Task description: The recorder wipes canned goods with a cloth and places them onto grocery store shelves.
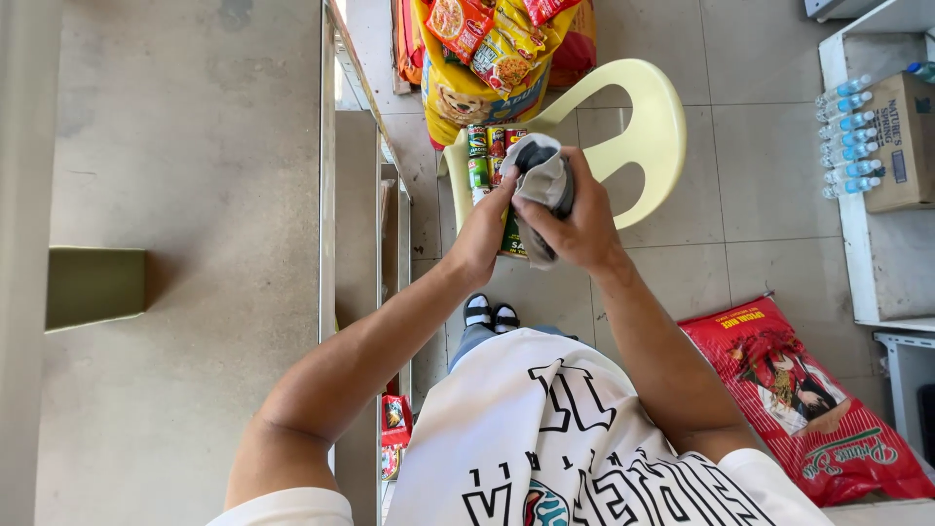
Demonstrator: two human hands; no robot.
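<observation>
Along the left half of the frame runs a broad grey concrete counter [185,195], with a dull olive box-like block [94,285] on its far left side. Coming from its edge toward the middle, the left hand [484,229] is pinched on the near edge of a crumpled grey-and-white plastic bag [542,185], fingertips tucked into the folds. Right beside it, the right hand [581,222] is clenched around the bag's body from the other side, so both hands hold it up just above centre, over the seat of a pale yellow plastic chair [643,127].

As I see it, the bag is being worked open, and that would go best with the right hand keeping a firm grip while the left thumb and finger rub the layers apart at the mouth rather than tugging at the bunched middle. Thin film tears easily, so a gentle peel seems wiser.

On the chair seat, partly hidden by the hands, stand small red and green tins [490,146], and behind them, at the top of the frame, a big yellow pet-food sack [458,97] topped with bright snack packets [487,39]. Lower right on the tiled floor lies a red printed sack [808,399]; upper right, clear water bottles [843,136] sit beside a brown carton [901,136].
</observation>
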